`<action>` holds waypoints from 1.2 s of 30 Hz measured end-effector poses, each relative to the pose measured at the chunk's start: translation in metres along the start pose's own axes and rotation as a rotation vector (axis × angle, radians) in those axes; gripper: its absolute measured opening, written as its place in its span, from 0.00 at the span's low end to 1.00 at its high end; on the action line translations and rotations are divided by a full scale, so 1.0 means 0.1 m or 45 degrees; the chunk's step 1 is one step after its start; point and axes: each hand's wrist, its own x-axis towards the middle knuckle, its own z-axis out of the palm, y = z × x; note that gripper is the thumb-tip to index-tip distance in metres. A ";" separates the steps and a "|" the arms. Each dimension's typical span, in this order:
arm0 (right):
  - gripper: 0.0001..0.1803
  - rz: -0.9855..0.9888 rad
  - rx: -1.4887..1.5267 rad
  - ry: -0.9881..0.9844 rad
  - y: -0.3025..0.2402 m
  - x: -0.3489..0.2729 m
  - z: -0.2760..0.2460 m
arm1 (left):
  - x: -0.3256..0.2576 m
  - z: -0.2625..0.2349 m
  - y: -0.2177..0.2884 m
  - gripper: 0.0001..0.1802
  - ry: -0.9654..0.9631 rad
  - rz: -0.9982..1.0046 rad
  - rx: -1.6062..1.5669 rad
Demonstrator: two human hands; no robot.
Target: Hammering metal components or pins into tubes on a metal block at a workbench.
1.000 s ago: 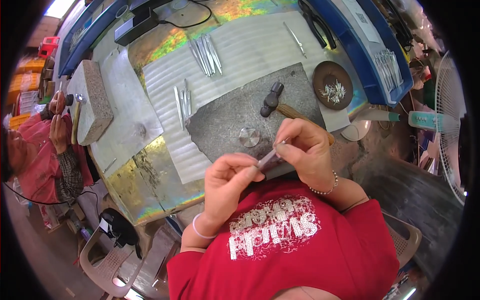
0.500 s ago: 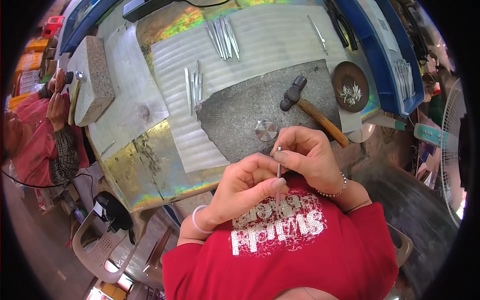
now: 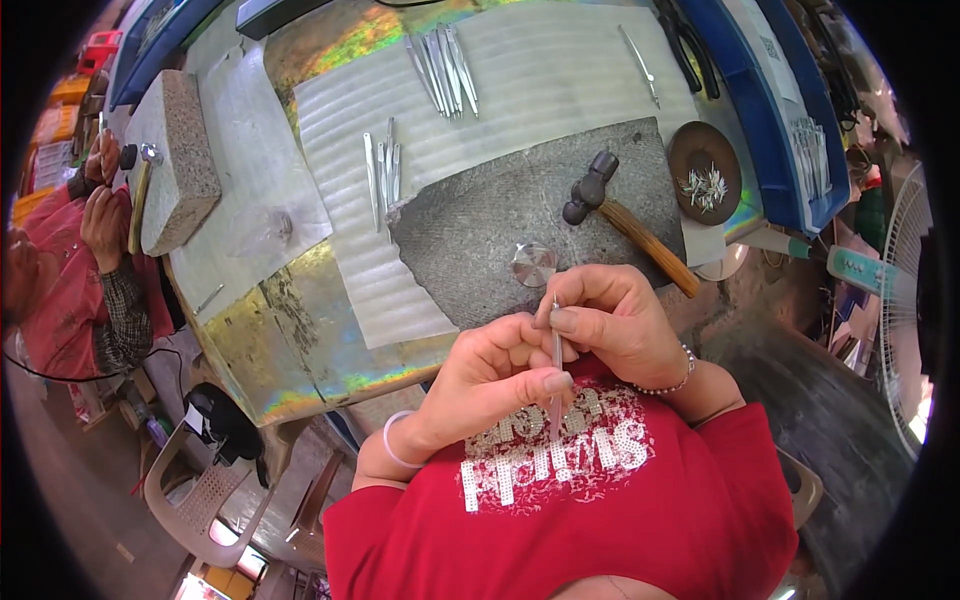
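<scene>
In front of my red shirt, both hands hold a slender silvery tweezer-like piece (image 3: pixel 557 348) upright. My left hand (image 3: pixel 490 375) pinches its middle between thumb and curled fingers, and the lower end hangs below that thumb. The fingers of my right hand (image 3: pixel 612 312) close around its thin upper tip, partly hiding it. Just beyond my fingertips, a shiny round metal disc (image 3: pixel 534 264) rests on a rough grey stone slab (image 3: pixel 470 235). A hammer (image 3: pixel 640 240) with a wooden handle lies across the slab's right side.
Slim metal tweezer-like pieces (image 3: pixel 443 72) lie in two groups on white foam sheeting (image 3: pixel 530 60). A brown dish (image 3: pixel 688 150) holds small slivers, beside a blue bin (image 3: pixel 775 150). Black-handled pliers (image 3: pixel 688 50) lie behind. Left, a co-worker (image 3: pixel 75 270) sits by a granite block (image 3: pixel 175 165).
My hands have shifted slightly down with the piece. Its upper tip looks narrower now between my right fingers. Items on the table have stayed put.
</scene>
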 end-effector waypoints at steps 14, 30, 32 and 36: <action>0.05 -0.002 -0.039 -0.107 -0.04 0.02 -0.02 | 0.00 0.03 -0.02 0.12 0.153 0.103 0.435; 0.07 0.023 -0.036 -0.146 -0.11 0.10 0.04 | 0.03 -0.05 -0.03 0.17 0.153 0.072 0.235; 0.08 0.030 -0.037 -0.153 -0.13 0.11 0.04 | 0.03 -0.06 0.00 0.16 0.130 0.071 0.247; 0.08 -0.031 -0.141 -0.166 -0.12 0.14 0.03 | 0.05 -0.03 0.04 0.12 0.092 0.087 0.050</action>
